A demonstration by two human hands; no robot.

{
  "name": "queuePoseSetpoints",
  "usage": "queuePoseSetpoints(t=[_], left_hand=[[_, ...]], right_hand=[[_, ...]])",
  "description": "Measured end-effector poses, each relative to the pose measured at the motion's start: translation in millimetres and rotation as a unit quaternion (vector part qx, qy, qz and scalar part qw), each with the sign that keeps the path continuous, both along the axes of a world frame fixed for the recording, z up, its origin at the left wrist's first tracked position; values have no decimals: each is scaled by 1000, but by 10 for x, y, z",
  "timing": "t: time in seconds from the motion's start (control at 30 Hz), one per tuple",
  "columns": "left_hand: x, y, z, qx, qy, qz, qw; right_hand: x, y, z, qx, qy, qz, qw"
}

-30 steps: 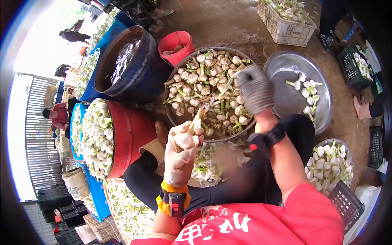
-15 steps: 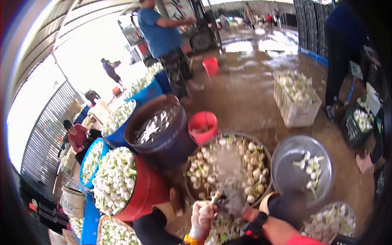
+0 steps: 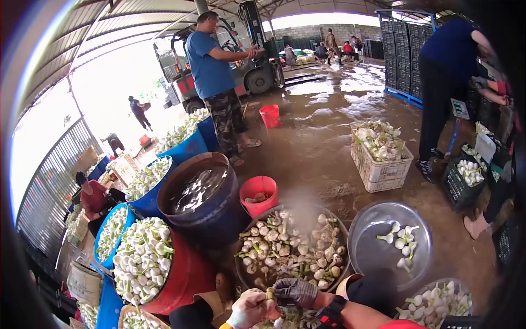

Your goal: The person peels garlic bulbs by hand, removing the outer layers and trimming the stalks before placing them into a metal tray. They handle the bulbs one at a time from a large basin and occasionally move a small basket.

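Note:
My left hand [image 3: 253,309], in a whitish glove, is closed on a small garlic bulb [image 3: 269,294] near the bottom middle. In a dark grey glove, my right hand [image 3: 296,291] meets it from the right, fingers closed against the bulb; the fingertips are partly hidden. Just beyond both hands is a wide dark basin [image 3: 239,270] with many unpeeled, soil-stained garlic bulbs [image 3: 324,257]. Below the hands lies a pile of garlic trimmings and stems [image 3: 296,319]. A metal basin [image 3: 359,249] to the right holds several white garlic bulbs [image 3: 405,241].
Tubs of white garlic, including a red tub [image 3: 189,274], line the left beside a water barrel [image 3: 219,205]. A red bucket [image 3: 263,189] and a garlic crate [image 3: 383,172] stand ahead. A person [image 3: 211,71] stands near a forklift [image 3: 257,79]; another [image 3: 446,71] bends at right.
My head view has tilted up, so the scene sits differently in view. The garlic bulb, earlier upright in my left hand, is now between both hands, which have come together.

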State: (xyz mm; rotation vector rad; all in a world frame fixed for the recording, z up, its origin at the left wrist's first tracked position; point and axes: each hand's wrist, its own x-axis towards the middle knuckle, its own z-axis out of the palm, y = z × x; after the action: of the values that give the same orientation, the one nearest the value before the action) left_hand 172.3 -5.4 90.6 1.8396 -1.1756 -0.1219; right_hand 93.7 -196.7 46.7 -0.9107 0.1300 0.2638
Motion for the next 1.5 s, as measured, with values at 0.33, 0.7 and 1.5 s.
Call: queuePoseSetpoints(t=[0.33,0.7,1.5], left_hand=[[-160,-76,-370,-101,473,159,861],[51,-18,-265,-25,406,196,892],[151,329,-206,183,351,28,918]], right_hand=[[-99,140,192,-424,-302,-182,834],[88,117,-19,-463,-20,65,884],[-410,-243,749,-294,-135,-339,883]])
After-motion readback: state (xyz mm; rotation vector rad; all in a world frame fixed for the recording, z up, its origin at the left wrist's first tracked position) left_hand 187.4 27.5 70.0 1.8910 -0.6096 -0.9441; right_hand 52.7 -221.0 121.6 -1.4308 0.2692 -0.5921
